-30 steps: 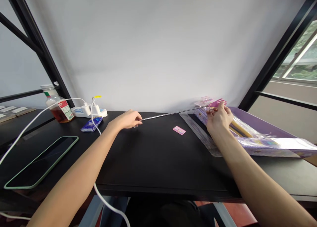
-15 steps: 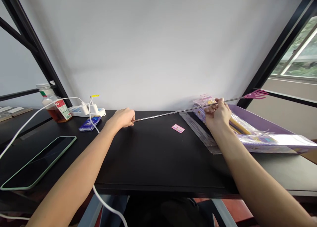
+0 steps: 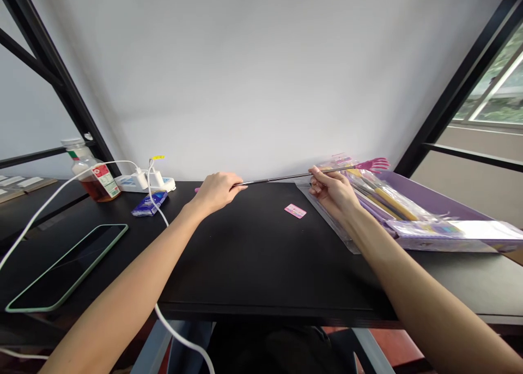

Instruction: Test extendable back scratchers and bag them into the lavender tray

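A thin telescopic metal rod (image 3: 281, 178) with a pink claw-shaped head (image 3: 373, 164) runs across the back of the black desk (image 3: 253, 254). My left hand (image 3: 218, 190) is closed around its handle end, where a bit of pink grip shows. My right hand (image 3: 333, 189) pinches the rod farther along, a little short of the pink head. The head hovers over a clear plastic packet (image 3: 368, 200) holding several long sticks.
A purple flat box (image 3: 445, 221) lies at the right under the packet. A small pink card (image 3: 295, 211) is between my hands. At the left are a phone (image 3: 65, 268), a white cable (image 3: 49, 205), a blue packet (image 3: 149, 204), a power strip (image 3: 141, 184) and a bottle (image 3: 93, 172).
The rod has shortened: its pink head came back leftward from the far right. My right hand slid left along it and my left hand moved slightly right.
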A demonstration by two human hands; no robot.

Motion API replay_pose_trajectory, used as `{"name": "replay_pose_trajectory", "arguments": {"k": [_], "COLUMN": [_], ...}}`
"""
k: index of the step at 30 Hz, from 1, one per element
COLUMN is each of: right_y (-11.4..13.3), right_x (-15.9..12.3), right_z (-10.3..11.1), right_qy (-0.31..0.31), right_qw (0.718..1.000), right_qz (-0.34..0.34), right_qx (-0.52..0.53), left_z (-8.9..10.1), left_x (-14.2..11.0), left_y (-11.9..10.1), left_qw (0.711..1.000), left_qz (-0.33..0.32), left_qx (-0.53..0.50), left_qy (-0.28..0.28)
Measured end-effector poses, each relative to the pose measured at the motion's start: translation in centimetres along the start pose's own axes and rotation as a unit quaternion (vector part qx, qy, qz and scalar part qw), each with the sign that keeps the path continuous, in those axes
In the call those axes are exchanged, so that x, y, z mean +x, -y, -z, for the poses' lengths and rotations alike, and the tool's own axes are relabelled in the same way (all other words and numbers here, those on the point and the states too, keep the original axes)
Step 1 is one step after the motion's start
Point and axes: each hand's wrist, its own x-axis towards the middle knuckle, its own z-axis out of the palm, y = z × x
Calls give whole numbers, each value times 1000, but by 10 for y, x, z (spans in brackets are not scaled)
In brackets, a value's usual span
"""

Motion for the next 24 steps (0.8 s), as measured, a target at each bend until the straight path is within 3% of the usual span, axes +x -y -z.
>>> {"name": "replay_pose_trajectory", "arguments": {"k": [6,8,12,14,18,21,24], "right_y": [19,17,1,-5,-2,3,1], "right_x": [15,14,-4,-10,-7,-1,-4], "right_z": [26,24,0,-8,-3,7,5], "right_qy": [-151,-125,14,47,8,-36,-18], "right_qw": [980,985,999,997,996,991,974], "right_qz": [120,112,28,11,19,60,89], "right_qx": [56,30,-38,-66,-84,-118,-209], "left_z": [-4,-5,-6,-4,0,1,-1], "left_x": [-2,-1,0,0,-1,-3,-3], "left_y": [16,13,-6,-14,-10,0,-1], "left_qw": [1000,1000,997,997,999,999,999], "left_qz": [19,2,-42,-42,-19,-18,-32], "left_qx": [-16,-26,-49,-53,-49,-39,-32], "left_qy": [9,2,-35,-32,11,1,-16]}}
